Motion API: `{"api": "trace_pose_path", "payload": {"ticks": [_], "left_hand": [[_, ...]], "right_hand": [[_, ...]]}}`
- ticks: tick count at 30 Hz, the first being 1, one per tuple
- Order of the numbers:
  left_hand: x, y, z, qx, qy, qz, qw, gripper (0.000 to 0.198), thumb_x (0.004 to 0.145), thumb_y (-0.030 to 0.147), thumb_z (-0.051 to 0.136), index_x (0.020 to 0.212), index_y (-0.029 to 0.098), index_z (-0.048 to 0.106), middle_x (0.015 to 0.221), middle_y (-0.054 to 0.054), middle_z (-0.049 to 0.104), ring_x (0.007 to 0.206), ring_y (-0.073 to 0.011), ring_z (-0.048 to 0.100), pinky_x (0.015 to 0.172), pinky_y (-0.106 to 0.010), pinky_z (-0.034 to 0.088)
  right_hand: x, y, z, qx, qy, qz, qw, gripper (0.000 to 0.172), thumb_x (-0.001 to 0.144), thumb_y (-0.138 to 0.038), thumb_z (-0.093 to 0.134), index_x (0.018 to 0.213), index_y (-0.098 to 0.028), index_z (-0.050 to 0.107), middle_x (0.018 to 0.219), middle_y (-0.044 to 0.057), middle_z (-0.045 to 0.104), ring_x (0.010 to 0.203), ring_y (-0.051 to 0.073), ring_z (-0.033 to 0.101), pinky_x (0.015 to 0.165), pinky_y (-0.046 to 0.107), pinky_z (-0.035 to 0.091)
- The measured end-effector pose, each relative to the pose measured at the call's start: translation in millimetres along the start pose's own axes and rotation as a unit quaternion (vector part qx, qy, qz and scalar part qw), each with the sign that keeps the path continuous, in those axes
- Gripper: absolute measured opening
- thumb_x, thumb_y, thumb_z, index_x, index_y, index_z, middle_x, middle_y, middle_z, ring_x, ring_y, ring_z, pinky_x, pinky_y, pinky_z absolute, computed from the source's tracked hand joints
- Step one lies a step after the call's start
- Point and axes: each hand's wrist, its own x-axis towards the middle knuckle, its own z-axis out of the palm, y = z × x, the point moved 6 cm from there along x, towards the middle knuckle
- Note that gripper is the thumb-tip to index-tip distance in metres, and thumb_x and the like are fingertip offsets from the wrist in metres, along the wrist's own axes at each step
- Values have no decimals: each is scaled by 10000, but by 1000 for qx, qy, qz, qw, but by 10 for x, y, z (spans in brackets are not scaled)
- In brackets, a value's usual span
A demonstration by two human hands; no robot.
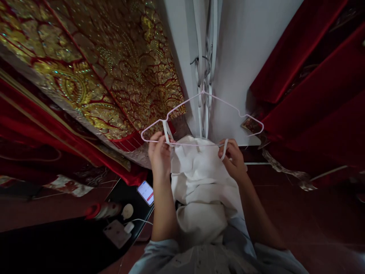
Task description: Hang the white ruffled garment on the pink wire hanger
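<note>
A pale pink clothes hanger [219,98] hangs in front of me, its hook caught on white straps or bars at the wall. Below it, a white garment [196,182] falls towards my lap. Its left strap [165,131] loops over the hanger's left notch. My left hand [160,152] is closed around the hanger's lower left part, close to that strap. With fingers closed, my right hand [233,156] holds the garment's right strap [224,149] by the lower bar, below the right notch. The hanger's right notch is bare.
Gold-and-red sequined garments [114,68] hang at left; dark red garments [310,110] hang at right. Lower left, a black table [119,192] bears a lit phone [146,192], another phone [116,233], a white charger [129,227], a round lid-like thing [127,211] and a red-topped container [107,210].
</note>
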Motion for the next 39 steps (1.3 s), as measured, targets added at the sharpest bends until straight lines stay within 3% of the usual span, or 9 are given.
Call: {"api": "trace_pose_path", "payload": {"ticks": [7, 9, 12, 14, 18, 25, 32, 37, 39], "left_hand": [[-289, -38, 253, -44, -69, -8, 997, 385, 823, 494, 909, 896, 198, 673, 738, 15, 680, 782, -149, 731, 883, -297, 593], [-270, -27, 253, -31, -76, -10, 997, 397, 823, 507, 908, 906, 201, 669, 735, 21, 664, 775, -150, 724, 890, -307, 593], [-243, -14, 217, -6, -72, -5, 997, 415, 820, 534, 900, 913, 213, 655, 729, 29, 637, 767, -153, 711, 901, -326, 592], [-234, -12, 198, 11, -73, -6, 997, 426, 827, 558, 883, 914, 218, 642, 724, 30, 623, 752, -158, 700, 901, -346, 592], [-224, -27, 196, 21, -83, -16, 996, 471, 817, 593, 875, 939, 216, 620, 720, 37, 609, 741, -156, 699, 892, -350, 588], [-202, -25, 224, 23, -68, 6, 997, 475, 810, 574, 888, 952, 222, 602, 701, 66, 591, 698, -126, 669, 870, -315, 586], [-191, -47, 203, 35, -59, -3, 998, 464, 813, 558, 885, 971, 228, 600, 697, 72, 594, 689, -121, 652, 898, -327, 586], [-232, -107, 247, 26, -48, 6, 998, 450, 800, 503, 899, 984, 229, 594, 692, 78, 590, 667, -115, 636, 915, -344, 592], [-243, -126, 244, 33, -35, 7, 999, 452, 788, 492, 903, 989, 236, 590, 694, 78, 599, 671, -127, 658, 899, -346, 591]], "right_hand": [[-20, 19, -89, 31, 30, 17, 999, 120, 900, -348, 790, 957, -251, 749, 1184, 100, 744, 997, 237, 707, 637, 320, 533], [-25, 87, -294, 42, 137, 19, 990, 152, 884, -359, 818, 977, -258, 754, 1119, 87, 775, 860, 213, 714, 605, 319, 538], [-47, 228, -734, 39, 356, 14, 934, 159, 875, -369, 819, 939, -242, 749, 951, 43, 781, 639, 148, 623, 560, 305, 509], [34, 321, -955, 24, 406, 16, 914, 184, 852, -370, 823, 951, -229, 758, 954, 36, 782, 687, 157, 657, 651, 332, 564], [410, 412, -1146, 3, 334, 42, 942, 244, 801, -405, 844, 947, -222, 776, 956, 33, 784, 778, 176, 711, 767, 371, 611], [850, 102, -824, -128, 98, 31, 986, 249, 804, -414, 857, 883, -234, 704, 813, -4, 697, 773, 167, 644, 726, 325, 543], [802, -150, -723, -229, 61, -26, 971, 410, 757, -357, 882, 1117, -269, 708, 1104, 72, 705, 1065, 303, 642, 984, 513, 532], [444, -545, -476, -222, 160, -146, 951, 263, 950, -283, 691, 1212, -280, 664, 1178, 122, 702, 1171, 324, 645, 1076, 549, 495], [268, -478, -113, -210, 28, -137, 968, 279, 978, -297, 653, 1257, -293, 652, 1223, 106, 730, 1197, 311, 665, 1072, 527, 506]]}}
